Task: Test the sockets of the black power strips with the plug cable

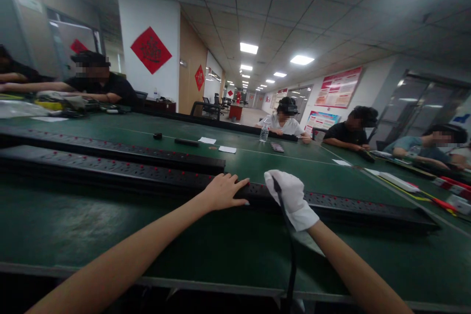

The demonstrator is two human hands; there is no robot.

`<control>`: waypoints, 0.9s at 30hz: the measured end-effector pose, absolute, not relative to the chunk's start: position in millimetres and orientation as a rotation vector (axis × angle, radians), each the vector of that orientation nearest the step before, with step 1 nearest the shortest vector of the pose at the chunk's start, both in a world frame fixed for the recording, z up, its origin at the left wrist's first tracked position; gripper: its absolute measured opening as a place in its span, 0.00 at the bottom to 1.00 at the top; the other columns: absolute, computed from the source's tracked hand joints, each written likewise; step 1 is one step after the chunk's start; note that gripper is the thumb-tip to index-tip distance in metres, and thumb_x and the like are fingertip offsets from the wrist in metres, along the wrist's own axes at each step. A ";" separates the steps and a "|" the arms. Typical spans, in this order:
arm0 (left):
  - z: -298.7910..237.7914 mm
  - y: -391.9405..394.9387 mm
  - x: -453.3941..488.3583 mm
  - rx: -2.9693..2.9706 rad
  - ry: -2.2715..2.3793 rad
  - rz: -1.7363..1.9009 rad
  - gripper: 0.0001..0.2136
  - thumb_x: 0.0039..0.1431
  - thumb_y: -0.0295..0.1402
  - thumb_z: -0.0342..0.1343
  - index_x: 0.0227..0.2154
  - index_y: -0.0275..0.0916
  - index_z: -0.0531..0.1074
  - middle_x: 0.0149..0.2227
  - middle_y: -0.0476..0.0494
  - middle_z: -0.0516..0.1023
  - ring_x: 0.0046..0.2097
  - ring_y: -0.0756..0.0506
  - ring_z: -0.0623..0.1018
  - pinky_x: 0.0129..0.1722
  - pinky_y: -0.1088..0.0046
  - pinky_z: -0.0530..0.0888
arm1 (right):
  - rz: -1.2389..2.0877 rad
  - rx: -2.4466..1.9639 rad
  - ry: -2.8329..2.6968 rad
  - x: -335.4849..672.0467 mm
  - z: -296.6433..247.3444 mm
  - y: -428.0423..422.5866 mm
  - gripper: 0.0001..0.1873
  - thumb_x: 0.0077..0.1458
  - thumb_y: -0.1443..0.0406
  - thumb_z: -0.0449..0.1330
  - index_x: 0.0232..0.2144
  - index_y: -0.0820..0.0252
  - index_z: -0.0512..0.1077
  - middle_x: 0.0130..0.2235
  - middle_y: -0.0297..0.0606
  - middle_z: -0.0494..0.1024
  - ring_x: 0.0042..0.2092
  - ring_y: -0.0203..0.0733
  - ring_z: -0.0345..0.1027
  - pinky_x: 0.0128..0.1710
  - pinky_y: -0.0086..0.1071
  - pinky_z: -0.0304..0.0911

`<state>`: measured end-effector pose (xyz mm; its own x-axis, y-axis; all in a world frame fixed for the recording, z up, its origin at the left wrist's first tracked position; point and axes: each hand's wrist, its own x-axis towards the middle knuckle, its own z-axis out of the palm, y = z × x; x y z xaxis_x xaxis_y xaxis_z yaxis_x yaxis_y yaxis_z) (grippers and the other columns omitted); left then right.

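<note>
A long black power strip [158, 172], with red dots and rows of sockets, stretches across the green table in front of me. On its near edge rests my bare left hand [225, 190], its fingers spread over the top. To the right, my right hand [289, 194] in a white glove is closed just above the same strip. A black cord [289, 235] leaves the glove and hangs down past the table's near edge. The body of the corded tool is hidden in the glove. A second black power strip [147, 151] lies behind the first on the left.
On the green table [110, 235] stand a water bottle [264, 132] and white paper slips [227, 149]. A short black bar [186, 142] lies farther back. Several people sit around the edges. A white strip [399, 181] and red-and-yellow parts [441, 203] lie at right.
</note>
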<state>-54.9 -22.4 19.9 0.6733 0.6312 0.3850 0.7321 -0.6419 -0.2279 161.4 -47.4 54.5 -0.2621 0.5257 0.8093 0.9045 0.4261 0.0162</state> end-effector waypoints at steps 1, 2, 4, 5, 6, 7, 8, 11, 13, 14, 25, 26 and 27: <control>19.6 -22.6 -55.0 -2.524 -1.073 -0.389 0.33 0.53 0.58 0.36 0.56 0.43 0.55 0.42 0.38 0.71 0.40 0.40 0.71 0.37 0.65 0.64 | -0.518 -1.170 -1.850 161.0 59.0 -47.0 0.19 0.59 0.57 0.45 0.30 0.59 0.72 0.26 0.36 0.75 0.29 0.36 0.66 0.32 0.28 0.57; 19.5 -22.9 -55.1 -2.523 -1.074 -0.397 0.33 0.53 0.58 0.36 0.56 0.42 0.56 0.42 0.38 0.71 0.41 0.40 0.71 0.37 0.65 0.64 | -0.396 -1.124 -1.772 160.0 63.5 -46.9 0.20 0.60 0.58 0.42 0.32 0.58 0.72 0.27 0.35 0.75 0.29 0.36 0.67 0.31 0.27 0.58; 19.6 -23.4 -55.4 -2.520 -1.081 -0.411 0.33 0.54 0.58 0.36 0.56 0.42 0.56 0.42 0.38 0.71 0.41 0.39 0.71 0.38 0.65 0.64 | -0.179 -1.027 -1.763 156.3 69.6 -47.8 0.22 0.62 0.59 0.39 0.33 0.58 0.71 0.29 0.35 0.75 0.30 0.35 0.68 0.32 0.27 0.60; 19.7 -23.5 -55.4 -2.519 -1.083 -0.414 0.33 0.54 0.57 0.37 0.56 0.42 0.56 0.41 0.38 0.71 0.41 0.40 0.71 0.38 0.65 0.64 | -0.109 -1.006 -1.809 153.7 70.5 -48.5 0.22 0.62 0.59 0.39 0.34 0.58 0.71 0.30 0.35 0.76 0.31 0.35 0.68 0.33 0.27 0.61; 19.8 -23.5 -55.4 -2.520 -1.084 -0.417 0.33 0.54 0.57 0.37 0.56 0.42 0.56 0.41 0.38 0.71 0.40 0.40 0.71 0.37 0.65 0.64 | -0.072 -1.014 -1.879 150.9 69.7 -49.2 0.20 0.61 0.58 0.40 0.34 0.57 0.71 0.32 0.35 0.76 0.33 0.36 0.69 0.35 0.28 0.61; 19.9 -23.2 -55.4 -2.522 -1.082 -0.417 0.32 0.53 0.57 0.37 0.56 0.42 0.56 0.41 0.38 0.71 0.40 0.40 0.72 0.37 0.65 0.64 | -0.068 -1.044 -1.953 148.0 67.6 -49.5 0.18 0.60 0.58 0.43 0.35 0.56 0.71 0.34 0.35 0.76 0.35 0.37 0.69 0.37 0.28 0.61; 19.9 -22.7 -55.2 -2.523 -1.080 -0.417 0.32 0.53 0.57 0.38 0.56 0.43 0.57 0.41 0.39 0.71 0.40 0.40 0.72 0.37 0.65 0.64 | -0.088 -1.092 -2.025 145.4 64.4 -49.0 0.16 0.59 0.57 0.46 0.35 0.55 0.71 0.35 0.35 0.76 0.37 0.38 0.69 0.38 0.29 0.61; 19.7 -20.9 -54.9 -2.518 -1.076 -0.412 0.32 0.53 0.58 0.38 0.55 0.43 0.57 0.41 0.39 0.71 0.39 0.41 0.72 0.36 0.66 0.64 | -0.130 -1.219 -2.169 141.3 54.8 -41.8 0.15 0.57 0.56 0.48 0.33 0.55 0.72 0.34 0.35 0.76 0.36 0.39 0.69 0.38 0.29 0.61; 19.5 -20.1 -54.9 -2.521 -1.076 -0.402 0.32 0.53 0.58 0.37 0.55 0.43 0.57 0.41 0.39 0.71 0.40 0.40 0.71 0.36 0.66 0.64 | -0.105 -1.257 -2.220 141.3 52.4 -33.7 0.16 0.57 0.56 0.46 0.31 0.56 0.72 0.32 0.34 0.76 0.34 0.39 0.70 0.35 0.28 0.61; 19.5 -20.0 -55.0 -2.525 -1.076 -0.397 0.32 0.53 0.58 0.36 0.55 0.42 0.57 0.41 0.39 0.71 0.40 0.40 0.71 0.36 0.66 0.64 | -0.105 -1.269 -2.237 141.3 52.7 -29.6 0.17 0.57 0.56 0.46 0.31 0.56 0.72 0.32 0.34 0.77 0.33 0.39 0.70 0.34 0.28 0.61; 21.0 -21.1 -55.3 -2.546 -1.085 -0.375 0.33 0.53 0.58 0.36 0.55 0.41 0.56 0.41 0.37 0.71 0.40 0.40 0.71 0.37 0.64 0.64 | -0.531 -1.444 -2.255 129.1 41.3 -24.4 0.17 0.58 0.56 0.46 0.33 0.55 0.72 0.28 0.36 0.76 0.30 0.38 0.70 0.29 0.27 0.57; 21.0 -21.0 -55.2 -2.545 -1.085 -0.371 0.33 0.53 0.58 0.37 0.55 0.41 0.57 0.41 0.37 0.71 0.40 0.40 0.71 0.38 0.64 0.64 | -0.571 -1.409 -2.234 129.1 37.6 -28.4 0.17 0.58 0.56 0.46 0.37 0.54 0.71 0.29 0.36 0.77 0.31 0.39 0.70 0.30 0.27 0.57; 21.0 -21.0 -55.2 -2.544 -1.086 -0.368 0.32 0.53 0.57 0.37 0.54 0.40 0.57 0.41 0.37 0.70 0.41 0.39 0.71 0.38 0.64 0.64 | -0.598 -1.368 -2.218 128.9 34.2 -32.2 0.17 0.58 0.56 0.46 0.41 0.54 0.70 0.31 0.37 0.77 0.32 0.39 0.70 0.32 0.28 0.57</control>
<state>-55.2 -21.0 21.0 0.6727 0.6425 0.3670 0.7332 -0.6453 -0.2142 128.9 -32.2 34.2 -0.3972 0.7023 0.5907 0.9041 0.4102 0.1201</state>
